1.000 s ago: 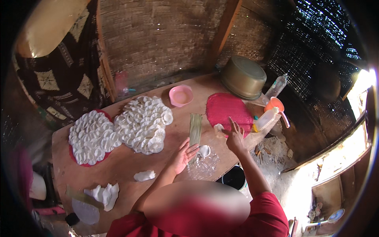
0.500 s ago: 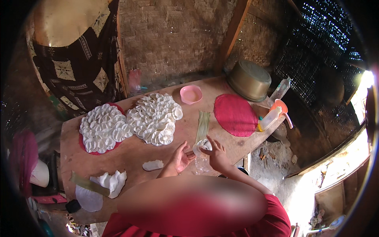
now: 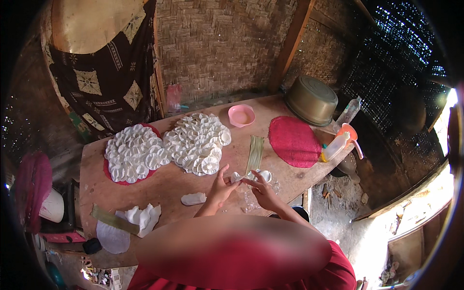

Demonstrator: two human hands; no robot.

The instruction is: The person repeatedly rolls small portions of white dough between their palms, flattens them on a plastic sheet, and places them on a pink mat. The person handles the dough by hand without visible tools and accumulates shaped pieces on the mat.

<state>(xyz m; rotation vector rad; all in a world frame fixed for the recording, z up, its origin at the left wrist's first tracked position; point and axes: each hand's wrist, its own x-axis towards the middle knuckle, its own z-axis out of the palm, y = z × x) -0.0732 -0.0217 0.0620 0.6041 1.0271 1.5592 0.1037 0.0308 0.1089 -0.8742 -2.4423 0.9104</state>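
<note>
My left hand (image 3: 221, 190) and my right hand (image 3: 262, 192) meet at the fingertips above the near middle of the table. Pinched between them is a small thin piece of white dough (image 3: 236, 177), partly hidden by my fingers. Just beyond the right hand, another white lump (image 3: 265, 176) lies by a crumpled clear plastic sheet (image 3: 251, 202). A flat green leaf strip (image 3: 255, 150) runs away from my hands. Left of my left hand lies a short white dough roll (image 3: 194, 198). Two heaps of white ruffled dough cups (image 3: 135, 157) (image 3: 198, 142) cover the table's far left.
A pink bowl (image 3: 241, 116), a round red mat (image 3: 295, 141) and an upturned metal basin (image 3: 311, 100) stand along the far side. Bottles (image 3: 336, 146) and an orange funnel (image 3: 346, 128) crowd the right edge. More white dough (image 3: 145, 218) lies at the near left.
My right hand has turned palm-down and its fingers now join the left hand's on the white piece. The whole view has shifted slightly.
</note>
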